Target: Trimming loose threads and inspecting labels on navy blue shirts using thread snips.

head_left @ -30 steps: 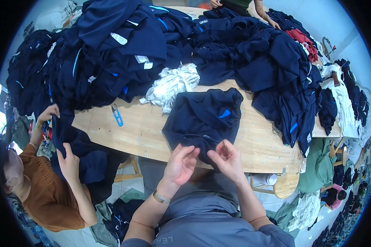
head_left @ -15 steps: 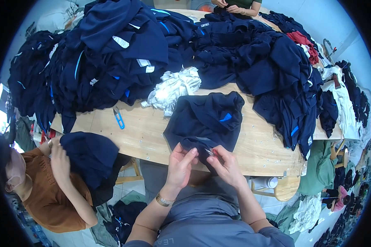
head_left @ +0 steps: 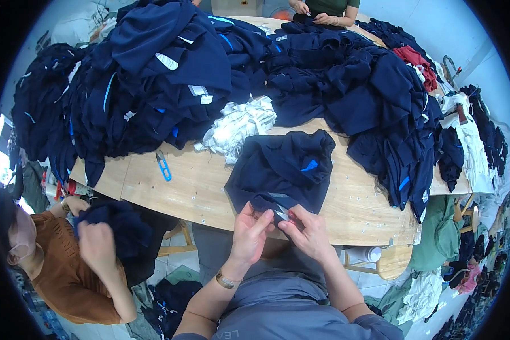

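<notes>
At table edge (head_left: pixel 181 212) — L hand (head_left: pixel 250 235) & R hand (head_left: pixel 310 233) pinch navy garment (head_left: pixel 282 164).

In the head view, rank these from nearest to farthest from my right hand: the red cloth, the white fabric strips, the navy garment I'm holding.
1. Navy garment: held at the right hand.
2. White fabric strips: ahead, to the left.
3. Red cloth: farther ahead, to the right.

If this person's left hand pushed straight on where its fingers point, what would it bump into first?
Most likely the navy garment on the table: the left hand's fingertips are at its near edge. How thick the folds rise there is hard to judge.
</notes>
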The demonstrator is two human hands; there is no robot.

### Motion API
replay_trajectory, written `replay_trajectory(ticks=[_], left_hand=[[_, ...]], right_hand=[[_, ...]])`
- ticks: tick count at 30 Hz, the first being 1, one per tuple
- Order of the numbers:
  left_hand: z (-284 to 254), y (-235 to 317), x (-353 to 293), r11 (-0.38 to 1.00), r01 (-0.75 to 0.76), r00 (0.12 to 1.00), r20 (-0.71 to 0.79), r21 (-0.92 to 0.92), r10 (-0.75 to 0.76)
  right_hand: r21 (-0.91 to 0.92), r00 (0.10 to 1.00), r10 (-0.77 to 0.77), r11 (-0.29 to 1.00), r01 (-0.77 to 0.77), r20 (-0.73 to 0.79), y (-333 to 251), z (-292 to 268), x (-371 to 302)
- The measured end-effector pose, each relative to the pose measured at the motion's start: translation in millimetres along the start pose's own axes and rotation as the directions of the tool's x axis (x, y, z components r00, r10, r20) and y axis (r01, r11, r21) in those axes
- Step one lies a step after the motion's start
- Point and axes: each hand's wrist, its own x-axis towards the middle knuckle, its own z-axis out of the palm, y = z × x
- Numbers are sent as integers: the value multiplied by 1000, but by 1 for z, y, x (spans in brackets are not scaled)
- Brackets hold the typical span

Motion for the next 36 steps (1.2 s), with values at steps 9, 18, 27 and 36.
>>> replay_trajectory(ticks=[9,18,27,36], left_hand=[[-3,-6,0,978,-131,991,27,163,128],[0,-5,0,975,-127,992,14,182,126],[9,1,-3,980,-122,992,-4,157,124],[4,0,0,1000,3,998,-56,-15,-4]], right_hand=[[38,998,47,998,-48,30,0,-2,1],[121,994,89,988,-96,57,1,0,1],[117,997,74,990,-78,37,2,2,0],[379,974,184,917,-122,-132,12,3,-2]])
